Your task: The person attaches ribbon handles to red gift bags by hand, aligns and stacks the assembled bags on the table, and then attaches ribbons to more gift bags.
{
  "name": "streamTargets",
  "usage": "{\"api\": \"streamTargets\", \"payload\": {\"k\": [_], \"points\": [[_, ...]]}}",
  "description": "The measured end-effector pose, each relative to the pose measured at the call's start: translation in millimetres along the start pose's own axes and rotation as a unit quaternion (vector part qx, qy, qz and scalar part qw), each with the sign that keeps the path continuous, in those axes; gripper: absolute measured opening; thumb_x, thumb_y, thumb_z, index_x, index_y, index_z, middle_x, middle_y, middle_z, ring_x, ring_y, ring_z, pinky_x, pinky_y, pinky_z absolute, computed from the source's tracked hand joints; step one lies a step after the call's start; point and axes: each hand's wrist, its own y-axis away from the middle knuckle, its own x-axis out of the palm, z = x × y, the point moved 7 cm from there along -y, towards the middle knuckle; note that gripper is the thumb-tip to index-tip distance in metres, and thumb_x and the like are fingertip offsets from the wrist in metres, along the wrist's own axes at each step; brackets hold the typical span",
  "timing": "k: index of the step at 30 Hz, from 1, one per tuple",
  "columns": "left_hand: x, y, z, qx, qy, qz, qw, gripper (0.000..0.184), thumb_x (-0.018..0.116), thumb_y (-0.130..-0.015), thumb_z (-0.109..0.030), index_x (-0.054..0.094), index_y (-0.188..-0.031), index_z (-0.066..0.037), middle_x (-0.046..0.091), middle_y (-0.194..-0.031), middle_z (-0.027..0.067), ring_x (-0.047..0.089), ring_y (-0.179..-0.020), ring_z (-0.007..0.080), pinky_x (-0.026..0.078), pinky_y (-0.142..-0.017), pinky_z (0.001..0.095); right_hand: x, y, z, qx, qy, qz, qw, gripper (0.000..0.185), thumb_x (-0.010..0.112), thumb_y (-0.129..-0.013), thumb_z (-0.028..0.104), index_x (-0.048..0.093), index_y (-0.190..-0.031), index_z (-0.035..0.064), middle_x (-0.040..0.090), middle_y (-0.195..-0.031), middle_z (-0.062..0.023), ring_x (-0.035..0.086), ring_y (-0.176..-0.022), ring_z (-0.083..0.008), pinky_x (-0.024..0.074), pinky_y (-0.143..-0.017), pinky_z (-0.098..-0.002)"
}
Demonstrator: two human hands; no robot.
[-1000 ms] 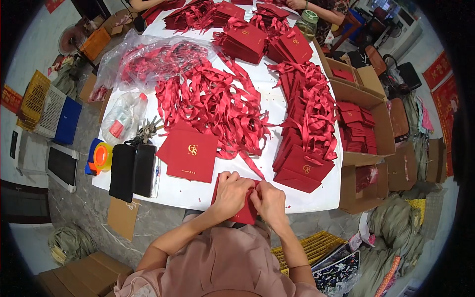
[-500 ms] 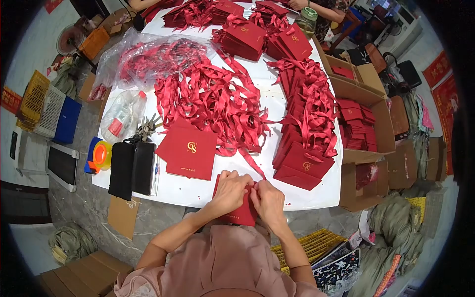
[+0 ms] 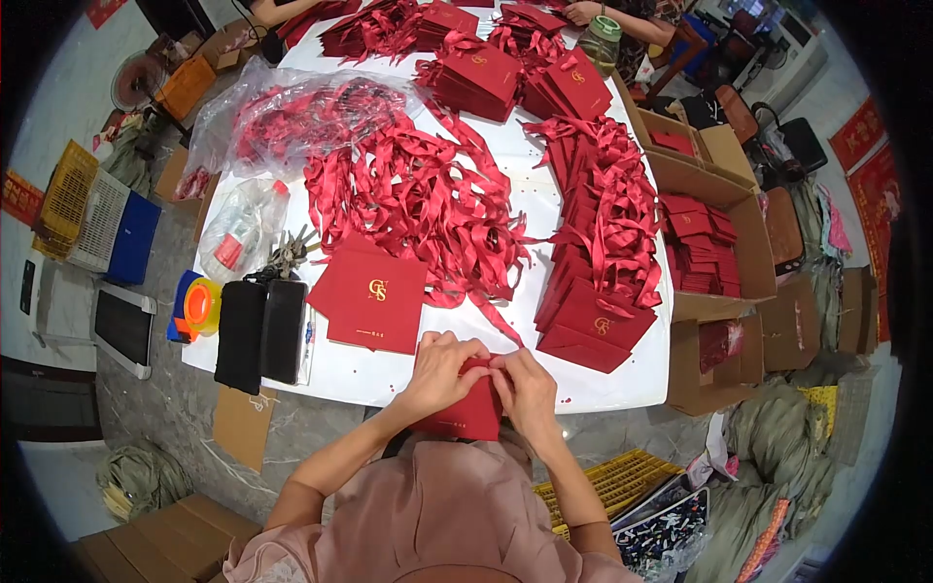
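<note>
A small red bag (image 3: 462, 413) is at the table's front edge, between my two hands. My left hand (image 3: 445, 374) is closed on its upper part, fingertips pinched near the top edge. Close beside it, my right hand (image 3: 525, 389) pinches a red ribbon (image 3: 501, 325) at the bag's top right; the ribbon runs up to a tangled ribbon heap (image 3: 418, 204). Flat red bags with gold lettering (image 3: 374, 296) lie to the left. On the right stands a row of red bags with ribbon handles (image 3: 598, 321).
A black phone (image 3: 285, 330), a black pouch (image 3: 240, 335), keys (image 3: 290, 255), a tape roll (image 3: 201, 306) and a plastic bottle (image 3: 238, 228) lie at the left. Cardboard boxes (image 3: 753, 243) stand right of the table. Two people's arms (image 3: 632, 26) show at the far side.
My left fingers have shifted and now meet my right fingertips at the bag's top edge. The bag has moved slightly. My right hand stays near the same spot.
</note>
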Motion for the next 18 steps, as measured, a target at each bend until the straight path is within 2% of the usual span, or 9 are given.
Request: {"api": "streamTargets", "payload": {"k": [1,3,4,5,7,11,12,14,18], "points": [[1,1,0,0.013,0.008,-0.004,1.0,0.02,0.076,-0.08,-0.018,0.069,-0.097,-0.011,0.064,-0.081,0.0056,0.058,-0.082,0.0241,0.035,-0.085,0.0389,-1,-1,0,-0.001,0.0,0.0,1.0,0.012,0.071,-0.083,0.004,0.066,-0.093,0.0024,0.062,-0.083,-0.0109,0.066,-0.073,-0.0273,0.0506,-0.062,-0.0379],[0,3,-1,0.026,0.016,-0.009,0.999,0.02,0.077,-0.079,-0.02,0.069,-0.096,-0.012,0.064,-0.08,0.0049,0.058,-0.082,0.0236,0.035,-0.085,0.0386,-9,-4,-11,0.063,-0.16,-0.013,0.985,0.014,0.071,-0.084,0.003,0.067,-0.097,0.0021,0.06,-0.082,-0.0071,0.065,-0.072,-0.0193,0.0497,-0.061,-0.0339],[-2,5,-6,0.05,0.005,-0.012,0.999,0.018,0.076,-0.079,-0.019,0.07,-0.094,-0.012,0.063,-0.081,0.0037,0.057,-0.082,0.0224,0.035,-0.085,0.0378,-13,-4,-19,0.086,-0.149,0.007,0.985,0.013,0.07,-0.086,0.004,0.069,-0.099,0.0018,0.06,-0.08,-0.005,0.062,-0.073,-0.0136,0.0487,-0.063,-0.0292],[-3,7,-13,0.074,-0.006,-0.015,0.997,0.016,0.076,-0.079,-0.019,0.07,-0.093,-0.013,0.063,-0.082,0.0025,0.057,-0.083,0.0212,0.035,-0.084,0.0371,-20,-6,-23,0.087,-0.148,0.007,0.985,0.013,0.07,-0.086,0.004,0.069,-0.099,0.0018,0.06,-0.08,-0.005,0.062,-0.073,-0.0136,0.0487,-0.063,-0.0292],[-7,9,-25,0.107,-0.018,-0.014,0.994,0.015,0.075,-0.079,-0.018,0.07,-0.092,-0.014,0.062,-0.084,0.0011,0.056,-0.084,0.0199,0.035,-0.084,0.0367,-17,-10,-24,0.08,-0.128,0.106,0.983,0.009,0.07,-0.087,0.01,0.071,-0.092,0.0029,0.062,-0.081,-0.0086,0.062,-0.07,-0.0207,0.0493,-0.064,-0.0303],[-4,17,-40,0.204,-0.082,-0.012,0.975,0.013,0.073,-0.078,-0.015,0.071,-0.091,-0.016,0.059,-0.086,-0.0014,0.055,-0.086,0.0176,0.036,-0.084,0.0365,10,-3,-48,0.1,-0.237,0.235,0.937,0.01,0.069,-0.088,0.011,0.072,-0.093,0.0026,0.062,-0.08,-0.0077,0.061,-0.07,-0.0175,0.0488,-0.065,-0.0298],[-4,17,-40,0.204,-0.083,-0.012,0.975,0.013,0.073,-0.078,-0.015,0.071,-0.091,-0.016,0.059,-0.086,-0.0014,0.055,-0.086,0.0176,0.036,-0.084,0.0365,9,-5,-49,0.099,-0.237,0.235,0.937,0.01,0.069,-0.088,0.011,0.072,-0.093,0.0026,0.062,-0.08,-0.0077,0.061,-0.07,-0.0175,0.0488,-0.065,-0.0298],[-6,17,-45,0.234,-0.093,-0.031,0.967,0.015,0.072,-0.078,-0.013,0.072,-0.092,-0.017,0.058,-0.086,-0.0013,0.054,-0.087,0.0178,0.036,-0.084,0.0368,9,-11,-38,0.024,-0.265,0.265,0.927,0.013,0.068,-0.089,0.011,0.072,-0.096,0.0014,0.063,-0.081,-0.0072,0.061,-0.073,-0.0161,0.0487,-0.068,-0.0287],[-11,17,-45,0.243,-0.077,-0.036,0.966,0.014,0.071,-0.079,-0.012,0.072,-0.093,-0.017,0.058,-0.086,-0.0008,0.054,-0.087,0.0181,0.037,-0.085,0.0368,20,-5,-46,0.042,-0.308,0.283,0.908,0.014,0.068,-0.088,0.01,0.071,-0.099,0.0008,0.062,-0.081,-0.0046,0.058,-0.073,-0.0126,0.0464,-0.068,-0.0251]]}}
